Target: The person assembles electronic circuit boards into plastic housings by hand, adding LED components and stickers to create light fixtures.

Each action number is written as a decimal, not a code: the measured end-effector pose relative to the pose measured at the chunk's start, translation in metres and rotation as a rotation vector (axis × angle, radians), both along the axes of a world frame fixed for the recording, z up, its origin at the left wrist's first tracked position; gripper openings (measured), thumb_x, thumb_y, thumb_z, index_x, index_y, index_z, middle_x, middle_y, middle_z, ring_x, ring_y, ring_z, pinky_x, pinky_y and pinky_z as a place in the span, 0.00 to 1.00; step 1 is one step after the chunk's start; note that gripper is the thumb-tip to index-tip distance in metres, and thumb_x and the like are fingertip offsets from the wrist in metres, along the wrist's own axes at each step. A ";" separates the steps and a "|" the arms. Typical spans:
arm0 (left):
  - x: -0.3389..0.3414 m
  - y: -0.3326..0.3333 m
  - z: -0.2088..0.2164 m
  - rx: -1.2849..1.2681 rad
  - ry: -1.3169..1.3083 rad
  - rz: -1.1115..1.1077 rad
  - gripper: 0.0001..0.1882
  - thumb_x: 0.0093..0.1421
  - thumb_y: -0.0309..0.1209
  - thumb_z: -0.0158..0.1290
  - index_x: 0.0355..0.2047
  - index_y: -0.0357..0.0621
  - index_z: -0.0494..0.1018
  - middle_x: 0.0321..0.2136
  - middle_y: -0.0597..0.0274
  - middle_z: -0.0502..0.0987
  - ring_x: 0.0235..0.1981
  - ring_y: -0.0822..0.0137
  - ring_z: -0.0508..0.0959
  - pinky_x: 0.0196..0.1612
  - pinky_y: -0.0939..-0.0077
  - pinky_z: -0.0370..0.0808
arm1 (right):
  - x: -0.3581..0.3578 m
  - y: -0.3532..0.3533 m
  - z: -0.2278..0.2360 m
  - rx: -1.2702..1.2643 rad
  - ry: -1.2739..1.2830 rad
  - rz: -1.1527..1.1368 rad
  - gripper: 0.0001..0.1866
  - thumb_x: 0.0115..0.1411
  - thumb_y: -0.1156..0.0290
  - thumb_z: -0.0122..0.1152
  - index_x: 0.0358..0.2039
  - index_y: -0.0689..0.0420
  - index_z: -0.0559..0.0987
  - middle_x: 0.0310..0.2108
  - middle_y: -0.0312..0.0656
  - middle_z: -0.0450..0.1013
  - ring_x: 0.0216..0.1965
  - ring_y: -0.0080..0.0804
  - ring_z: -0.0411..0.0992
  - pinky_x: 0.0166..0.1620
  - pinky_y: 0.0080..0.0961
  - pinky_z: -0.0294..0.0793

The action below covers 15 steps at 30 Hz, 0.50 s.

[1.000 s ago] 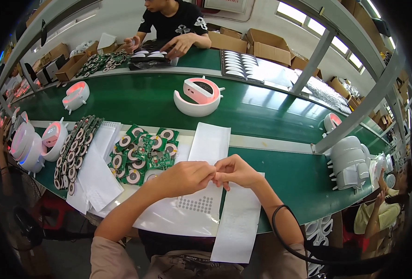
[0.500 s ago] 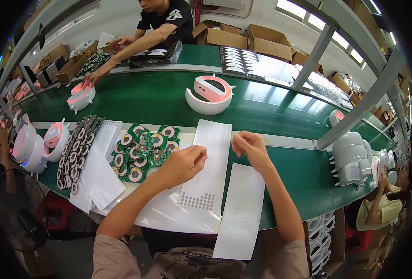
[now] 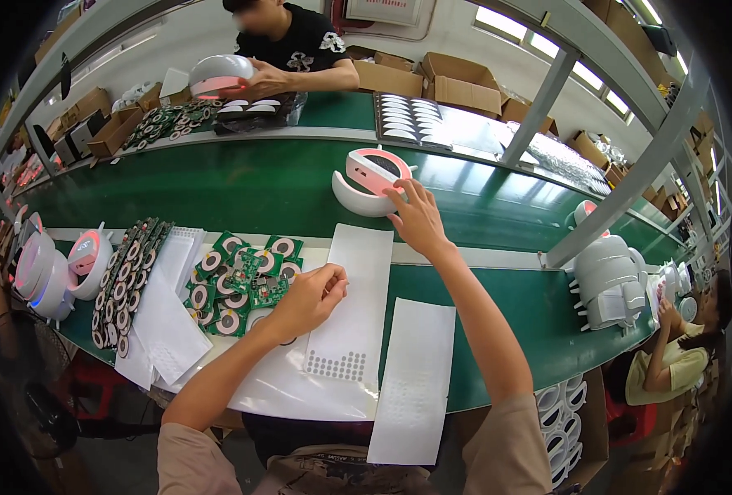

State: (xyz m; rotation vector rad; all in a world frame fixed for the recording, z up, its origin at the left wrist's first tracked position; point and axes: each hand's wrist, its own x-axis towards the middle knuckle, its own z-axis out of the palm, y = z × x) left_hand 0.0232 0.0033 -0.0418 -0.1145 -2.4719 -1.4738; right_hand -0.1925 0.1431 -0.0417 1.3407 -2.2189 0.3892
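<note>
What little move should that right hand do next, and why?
I think the right hand should gently close on the edge of the white-and-pink gadget. Its fingertips are at that edge, with thumb and fingers apart, while the left hand is away from the gadget, near the white sheet.

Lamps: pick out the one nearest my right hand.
The lamp in the middle of the green surface: your right hand is at its edge. The others are far left, far right, or in the opposite co-worker's hand.
</note>
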 end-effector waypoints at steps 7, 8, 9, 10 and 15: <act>-0.001 0.001 0.003 -0.054 0.025 -0.025 0.04 0.58 0.24 0.46 0.32 0.35 0.66 0.23 0.57 0.75 0.23 0.67 0.75 0.29 0.77 0.72 | -0.013 -0.004 -0.008 0.003 -0.046 -0.040 0.23 0.43 0.70 0.67 0.42 0.51 0.71 0.46 0.39 0.62 0.52 0.40 0.59 0.52 0.37 0.60; -0.001 0.000 0.003 -0.056 0.023 -0.028 0.04 0.58 0.24 0.46 0.32 0.35 0.66 0.23 0.57 0.75 0.23 0.67 0.75 0.29 0.77 0.72 | -0.016 -0.003 -0.009 -0.008 -0.025 -0.055 0.22 0.42 0.70 0.67 0.41 0.52 0.72 0.46 0.39 0.62 0.52 0.40 0.59 0.52 0.38 0.60; 0.000 0.001 0.003 -0.063 0.028 -0.026 0.04 0.58 0.24 0.46 0.32 0.35 0.66 0.23 0.57 0.75 0.23 0.67 0.75 0.29 0.77 0.72 | -0.019 -0.001 -0.010 -0.020 -0.004 -0.068 0.21 0.42 0.70 0.67 0.39 0.52 0.73 0.46 0.39 0.63 0.52 0.40 0.59 0.52 0.38 0.60; 0.000 0.002 0.003 -0.057 0.026 -0.028 0.04 0.58 0.24 0.46 0.32 0.35 0.66 0.23 0.57 0.75 0.23 0.66 0.75 0.29 0.76 0.72 | -0.021 0.003 -0.012 -0.027 0.001 -0.065 0.21 0.42 0.70 0.67 0.39 0.52 0.73 0.46 0.39 0.63 0.52 0.40 0.59 0.52 0.38 0.60; 0.006 0.006 -0.003 -0.071 0.026 -0.013 0.05 0.57 0.26 0.48 0.31 0.36 0.67 0.23 0.55 0.75 0.24 0.63 0.76 0.30 0.73 0.72 | -0.018 0.014 -0.015 -0.079 -0.105 -0.091 0.22 0.37 0.73 0.69 0.37 0.54 0.74 0.47 0.39 0.62 0.52 0.41 0.59 0.52 0.39 0.60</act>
